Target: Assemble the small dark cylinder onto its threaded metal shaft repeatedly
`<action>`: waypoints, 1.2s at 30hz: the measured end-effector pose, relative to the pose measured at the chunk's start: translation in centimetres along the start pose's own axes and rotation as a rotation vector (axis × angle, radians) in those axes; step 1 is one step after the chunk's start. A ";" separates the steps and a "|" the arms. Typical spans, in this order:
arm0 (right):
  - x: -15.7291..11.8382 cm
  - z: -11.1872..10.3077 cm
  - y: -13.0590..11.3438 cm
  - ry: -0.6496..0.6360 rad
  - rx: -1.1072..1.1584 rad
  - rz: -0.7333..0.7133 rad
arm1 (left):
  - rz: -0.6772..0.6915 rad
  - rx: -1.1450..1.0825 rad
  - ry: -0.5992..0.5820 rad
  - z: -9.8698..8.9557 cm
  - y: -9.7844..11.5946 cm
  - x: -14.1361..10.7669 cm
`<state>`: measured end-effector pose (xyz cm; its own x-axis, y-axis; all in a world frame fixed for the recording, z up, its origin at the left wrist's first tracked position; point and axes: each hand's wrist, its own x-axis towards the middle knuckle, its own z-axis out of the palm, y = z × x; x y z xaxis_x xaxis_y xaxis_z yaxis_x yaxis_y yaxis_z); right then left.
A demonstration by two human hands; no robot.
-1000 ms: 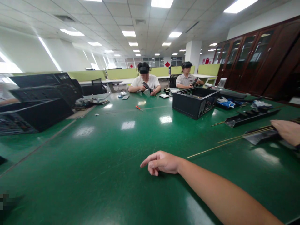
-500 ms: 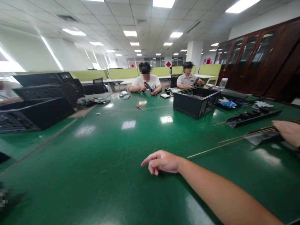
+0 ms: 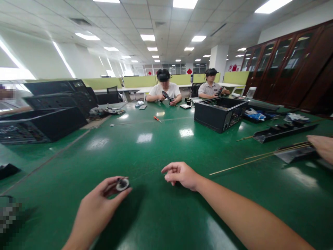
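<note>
Between the thumb and fingers of my left hand point(image 3: 102, 196) is a small round part point(image 3: 122, 184) with a pale rim and a dark centre. That hand is at the lower left, above the green table point(image 3: 145, 211). My right hand point(image 3: 179, 174) hovers over the middle of the table with its fingers loosely bent and apart, and nothing shows in it. A gap of bare green surface lies between the two hands. Thin brass-coloured rods point(image 3: 229, 169) lie to the right of my right hand.
An open black computer case point(image 3: 210, 116) stands beyond my right hand, more cases point(image 3: 62, 121) at the left. A red screwdriver point(image 3: 157, 119) lies mid-table. Another person's hand point(image 3: 321, 146) is at the right edge by metal channels. Two people sit opposite, holding tools.
My left hand has come into view from below, holding the round part. My right hand has shifted slightly up and right. The view has turned a little to the left.
</note>
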<state>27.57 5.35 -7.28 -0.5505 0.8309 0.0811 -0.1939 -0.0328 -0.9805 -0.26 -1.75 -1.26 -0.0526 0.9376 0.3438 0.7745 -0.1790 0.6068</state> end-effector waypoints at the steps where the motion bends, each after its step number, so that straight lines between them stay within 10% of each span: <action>1: 0.1 -0.1 0.2 0.062 -0.042 -0.041 | -0.003 -0.053 -0.044 1.7 1.0 1.0; 8: 0.5 -0.8 1.3 0.338 -0.382 -0.164 | 0.328 -0.129 -0.187 9.7 3.9 5.1; 36: -0.3 -0.2 0.1 0.381 -0.533 -0.162 | 0.390 -0.245 -0.225 10.5 2.2 4.5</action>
<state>27.91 5.18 -7.40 -0.2043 0.9434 0.2612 0.2317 0.3059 -0.9234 7.80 5.19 -5.90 0.3689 0.8233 0.4314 0.5372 -0.5677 0.6238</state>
